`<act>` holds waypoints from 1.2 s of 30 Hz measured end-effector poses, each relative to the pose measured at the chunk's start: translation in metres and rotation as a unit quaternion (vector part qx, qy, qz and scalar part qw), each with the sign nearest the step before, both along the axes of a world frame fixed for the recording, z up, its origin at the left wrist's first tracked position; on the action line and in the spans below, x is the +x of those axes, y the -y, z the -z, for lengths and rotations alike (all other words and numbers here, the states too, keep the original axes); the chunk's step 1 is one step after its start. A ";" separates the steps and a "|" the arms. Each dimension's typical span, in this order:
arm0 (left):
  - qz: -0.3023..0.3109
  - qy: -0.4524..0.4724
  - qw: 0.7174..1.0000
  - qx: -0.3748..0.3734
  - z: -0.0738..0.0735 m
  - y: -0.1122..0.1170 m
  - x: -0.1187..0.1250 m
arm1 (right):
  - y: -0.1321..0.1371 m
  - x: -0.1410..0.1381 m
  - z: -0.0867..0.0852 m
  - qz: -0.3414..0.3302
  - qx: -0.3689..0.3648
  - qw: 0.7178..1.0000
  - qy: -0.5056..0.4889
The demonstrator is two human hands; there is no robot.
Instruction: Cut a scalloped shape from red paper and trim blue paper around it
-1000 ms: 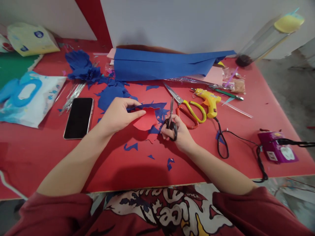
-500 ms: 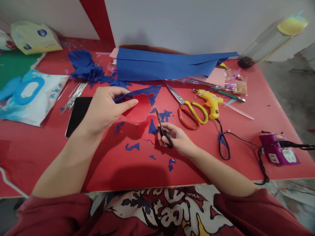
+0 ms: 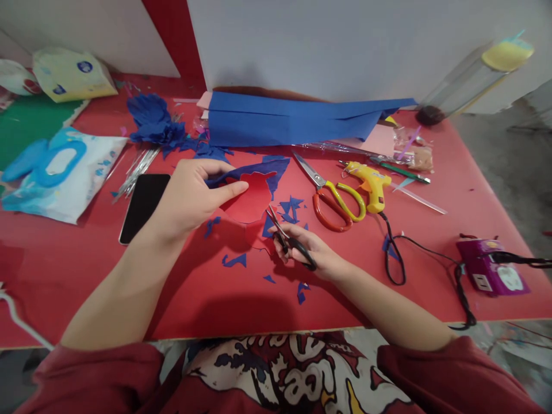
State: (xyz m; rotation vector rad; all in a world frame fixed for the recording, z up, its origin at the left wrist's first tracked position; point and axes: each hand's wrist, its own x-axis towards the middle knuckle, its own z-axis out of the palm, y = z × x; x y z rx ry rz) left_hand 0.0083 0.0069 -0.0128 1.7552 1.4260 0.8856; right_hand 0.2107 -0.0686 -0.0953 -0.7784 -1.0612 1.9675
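Observation:
My left hand (image 3: 194, 195) pinches a red paper piece (image 3: 250, 198) with a wavy edge together with blue paper (image 3: 280, 168), which sticks out behind it, above the table. Small black-handled scissors (image 3: 303, 253) are in my right hand (image 3: 321, 250), fingers in the loops. Their blades are slightly parted and point up and left, close to the lower right edge of the red paper; whether they touch it I cannot tell. Blue paper scraps (image 3: 235, 260) lie scattered on the red tabletop (image 3: 194, 305) beneath and around both hands.
Large scissors (image 3: 332, 198) and a yellow glue gun (image 3: 371, 184) with a looped cord lie to the right. Behind are folded blue paper (image 3: 284, 121) and a blue paper flower (image 3: 153, 123). A phone (image 3: 144, 207), wires, and a wipes pack (image 3: 69, 172) lie left; a purple box (image 3: 491, 264) stands far right.
The scissors have tilted further left at the tips, and my right hand has shifted slightly right. My left hand keeps hold of the papers. The whole view has shifted a little.

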 end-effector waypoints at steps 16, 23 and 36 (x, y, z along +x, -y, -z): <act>0.000 -0.015 1.000 0.002 0.000 0.000 -0.001 | 0.002 0.002 0.009 0.014 0.024 0.999 -0.022; 0.014 -0.032 0.999 0.005 0.002 0.001 0.004 | 0.002 0.001 0.005 0.023 0.030 0.999 -0.026; 0.036 -0.041 0.998 -0.018 0.002 0.006 0.010 | 0.003 0.001 0.006 0.029 0.026 0.999 -0.034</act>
